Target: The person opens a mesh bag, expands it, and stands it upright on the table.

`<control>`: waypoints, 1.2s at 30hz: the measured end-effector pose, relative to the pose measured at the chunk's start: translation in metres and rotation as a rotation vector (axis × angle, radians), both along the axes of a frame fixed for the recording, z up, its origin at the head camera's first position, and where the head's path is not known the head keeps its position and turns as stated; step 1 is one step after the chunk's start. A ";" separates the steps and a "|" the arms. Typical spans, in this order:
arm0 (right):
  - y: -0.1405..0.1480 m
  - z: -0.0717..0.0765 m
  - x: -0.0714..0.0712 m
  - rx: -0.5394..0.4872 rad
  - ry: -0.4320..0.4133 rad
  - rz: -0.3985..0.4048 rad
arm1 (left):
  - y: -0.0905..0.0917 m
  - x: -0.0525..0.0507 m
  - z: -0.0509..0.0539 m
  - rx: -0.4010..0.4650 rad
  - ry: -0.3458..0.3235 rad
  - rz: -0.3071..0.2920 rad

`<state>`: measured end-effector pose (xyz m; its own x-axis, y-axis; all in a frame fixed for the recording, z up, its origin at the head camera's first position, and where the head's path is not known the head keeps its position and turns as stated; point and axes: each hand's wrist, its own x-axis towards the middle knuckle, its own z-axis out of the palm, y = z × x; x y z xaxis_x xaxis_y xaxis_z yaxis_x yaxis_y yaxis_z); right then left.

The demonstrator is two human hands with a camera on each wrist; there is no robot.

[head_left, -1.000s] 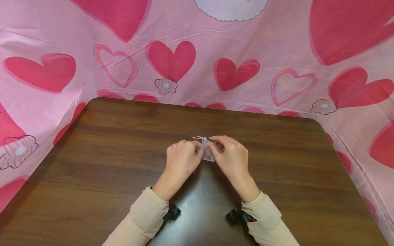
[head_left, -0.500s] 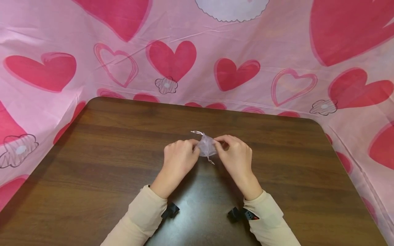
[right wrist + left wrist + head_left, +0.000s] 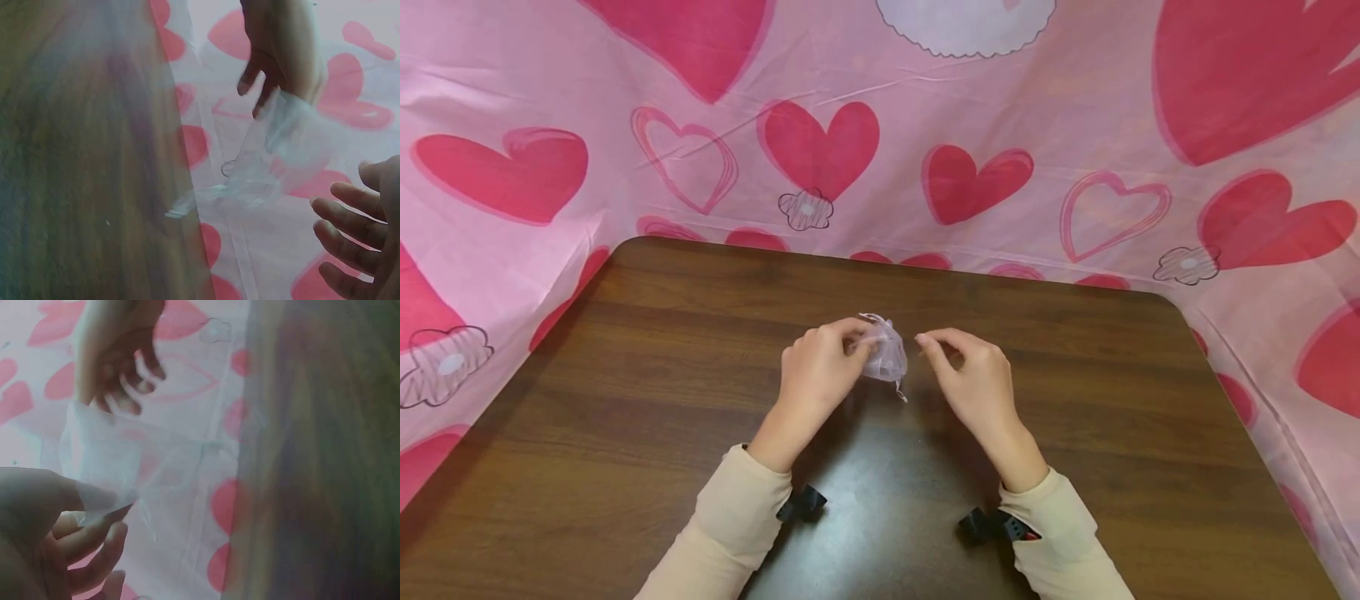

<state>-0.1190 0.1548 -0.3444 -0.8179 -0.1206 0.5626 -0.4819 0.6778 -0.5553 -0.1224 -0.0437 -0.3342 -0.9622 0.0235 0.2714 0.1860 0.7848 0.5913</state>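
A small sheer white organza drawstring pouch [image 3: 887,354] hangs off the table between the hands, its thin cord loops sticking out at the top and bottom. My left hand [image 3: 820,358] pinches its left edge between thumb and fingers, as the left wrist view also shows with the see-through fabric [image 3: 103,462]. To the right of the pouch my right hand [image 3: 973,371] is held in the air, apart from the fabric. In the right wrist view the fingers of that right hand [image 3: 356,231] are loosely extended, with nothing visible between them.
A dark brown wood-grain table [image 3: 662,400] lies under both hands. A pink cloth with red hearts [image 3: 977,179] rises behind it and along the sides. Black wrist cameras sit at both cuffs. A tiny pale speck [image 3: 920,442] shows on the tabletop.
Both hands held the pouch half a second ago; my right hand has let go. The left hand has drawn the pouch leftward, and a gap has opened between the hands.
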 end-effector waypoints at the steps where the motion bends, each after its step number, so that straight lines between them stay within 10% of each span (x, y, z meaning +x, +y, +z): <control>1: 0.001 0.001 0.000 -0.016 -0.021 -0.002 | -0.002 -0.001 0.002 0.042 -0.019 -0.002; 11: 0.010 0.004 -0.004 -0.033 -0.431 0.071 | -0.009 -0.004 0.011 0.463 -0.081 -0.136; 20: 0.012 0.007 -0.006 -0.238 -0.429 0.123 | -0.009 -0.007 0.010 0.660 -0.095 -0.260; 26: 0.019 0.007 -0.009 -0.187 -0.288 0.062 | -0.017 -0.011 0.008 0.559 -0.152 -0.269; 36: 0.031 0.009 -0.008 0.206 -0.206 0.073 | -0.027 -0.016 0.001 0.298 -0.215 -0.170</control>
<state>-0.1274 0.1854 -0.3354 -0.8970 -0.2779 0.3436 -0.4253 0.7540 -0.5006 -0.1385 -0.0702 -0.3337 -0.9869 0.1379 0.0835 0.1457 0.5417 0.8279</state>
